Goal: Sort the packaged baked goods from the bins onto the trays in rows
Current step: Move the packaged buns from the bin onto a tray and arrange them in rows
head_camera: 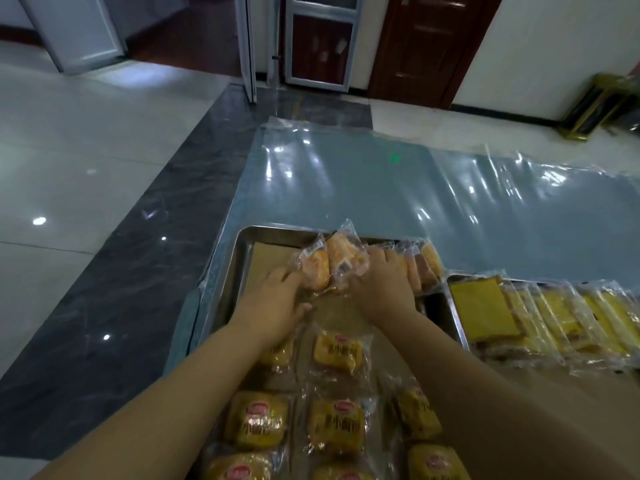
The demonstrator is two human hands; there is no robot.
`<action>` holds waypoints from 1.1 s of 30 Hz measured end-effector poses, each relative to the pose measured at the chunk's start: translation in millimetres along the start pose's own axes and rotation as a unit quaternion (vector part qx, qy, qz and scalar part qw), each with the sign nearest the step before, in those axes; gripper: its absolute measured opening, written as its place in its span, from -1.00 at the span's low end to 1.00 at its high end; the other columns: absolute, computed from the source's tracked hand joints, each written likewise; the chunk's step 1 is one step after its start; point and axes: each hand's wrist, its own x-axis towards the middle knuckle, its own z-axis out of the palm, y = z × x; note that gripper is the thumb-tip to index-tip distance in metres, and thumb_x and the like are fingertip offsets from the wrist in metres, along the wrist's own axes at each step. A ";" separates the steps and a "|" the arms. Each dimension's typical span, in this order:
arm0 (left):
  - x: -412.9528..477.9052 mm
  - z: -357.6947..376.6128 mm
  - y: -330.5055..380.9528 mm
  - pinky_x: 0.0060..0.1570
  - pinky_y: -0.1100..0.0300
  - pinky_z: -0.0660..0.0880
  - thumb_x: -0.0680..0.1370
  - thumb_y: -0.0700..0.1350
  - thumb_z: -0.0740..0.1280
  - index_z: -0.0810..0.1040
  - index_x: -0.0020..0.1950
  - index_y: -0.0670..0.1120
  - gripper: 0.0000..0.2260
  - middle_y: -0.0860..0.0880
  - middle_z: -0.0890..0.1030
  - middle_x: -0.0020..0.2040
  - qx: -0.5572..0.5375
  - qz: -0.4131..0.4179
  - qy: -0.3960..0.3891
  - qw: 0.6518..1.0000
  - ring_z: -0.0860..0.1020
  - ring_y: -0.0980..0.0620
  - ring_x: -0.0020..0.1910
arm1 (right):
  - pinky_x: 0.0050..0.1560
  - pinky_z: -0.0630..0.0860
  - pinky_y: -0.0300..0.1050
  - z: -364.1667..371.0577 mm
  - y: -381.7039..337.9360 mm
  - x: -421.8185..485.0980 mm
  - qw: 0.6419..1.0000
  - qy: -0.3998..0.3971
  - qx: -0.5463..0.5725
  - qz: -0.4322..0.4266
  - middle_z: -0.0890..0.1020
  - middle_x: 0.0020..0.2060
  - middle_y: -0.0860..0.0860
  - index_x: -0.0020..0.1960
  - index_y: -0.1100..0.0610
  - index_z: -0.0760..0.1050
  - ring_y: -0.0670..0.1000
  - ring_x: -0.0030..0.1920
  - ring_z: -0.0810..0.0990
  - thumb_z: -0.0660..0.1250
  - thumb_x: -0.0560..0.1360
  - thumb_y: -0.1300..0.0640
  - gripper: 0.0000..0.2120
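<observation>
A steel tray (231, 271) lined with brown paper lies on the floor in front of me. A row of clear-wrapped orange buns (317, 268) stands on edge along its far side. My left hand (277, 303) touches the leftmost bun of that row with its fingertips. My right hand (381, 275) presses on the packets further right in the same row, fingers spread over them. Nearer to me, yellow packaged cakes with red labels (337, 351) lie flat in rows on the tray.
A second steel tray (457, 306) at the right holds yellow wrapped slices (554, 313) leaning in a row. Both trays sit on a shiny plastic sheet (381, 188) over a tiled floor. Doors and a gold stand (588, 105) are at the back.
</observation>
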 end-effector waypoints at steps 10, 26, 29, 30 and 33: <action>51.5 42.2 -5.5 0.06 0.09 0.50 0.50 -0.10 0.31 0.15 0.38 0.17 -0.46 -0.03 0.29 0.39 -0.043 -0.036 -0.038 0.998 0.45 -0.05 0.20 | 0.08 0.39 -0.07 12.6 4.7 32.9 0.995 -0.013 0.048 0.082 0.36 0.24 0.07 0.07 0.01 0.45 0.07 0.18 0.39 0.32 0.49 -0.03 -0.79; -19.9 -8.8 -0.4 -0.04 0.16 0.55 0.60 -0.08 0.19 0.51 0.19 0.16 -0.77 0.13 0.60 0.05 -0.364 -0.142 0.114 0.914 0.59 0.17 -0.04 | -0.32 0.39 -0.39 -21.3 25.2 -33.9 0.946 0.094 0.304 0.071 0.60 -0.22 -0.12 -0.21 -0.08 0.47 -0.20 -0.20 0.56 0.38 0.45 0.27 -0.75; -30.5 -7.1 9.7 -0.17 0.13 0.60 0.59 -0.13 0.20 0.54 -0.02 0.16 -0.80 0.02 0.65 -0.08 -0.429 -0.182 0.090 0.880 0.65 0.11 -0.20 | -0.39 0.42 -0.47 -29.4 38.0 -52.3 0.934 0.110 0.332 0.073 0.61 -0.23 -0.13 -0.14 -0.09 0.48 -0.28 -0.22 0.57 0.37 0.44 0.32 -0.71; -33.2 -4.9 12.5 -0.15 0.08 0.61 0.59 -0.13 0.21 0.55 -0.05 0.12 -0.82 0.00 0.66 -0.10 -0.429 -0.189 0.082 0.879 0.65 0.09 -0.22 | -0.38 0.43 -0.48 -31.7 42.2 -57.8 0.933 0.112 0.333 0.071 0.61 -0.21 -0.14 -0.09 -0.09 0.48 -0.29 -0.21 0.56 0.38 0.44 0.32 -0.70; -38.8 3.2 19.1 -0.08 -0.04 0.59 0.59 -0.10 0.20 0.55 -0.13 0.07 -0.82 0.01 0.67 -0.19 -0.415 -0.201 0.064 0.885 0.65 0.08 -0.25 | -0.28 0.45 -0.49 -38.6 56.9 -72.1 0.946 0.129 0.294 0.042 0.58 -0.14 -0.20 0.03 -0.07 0.49 -0.30 -0.15 0.55 0.38 0.44 0.30 -0.69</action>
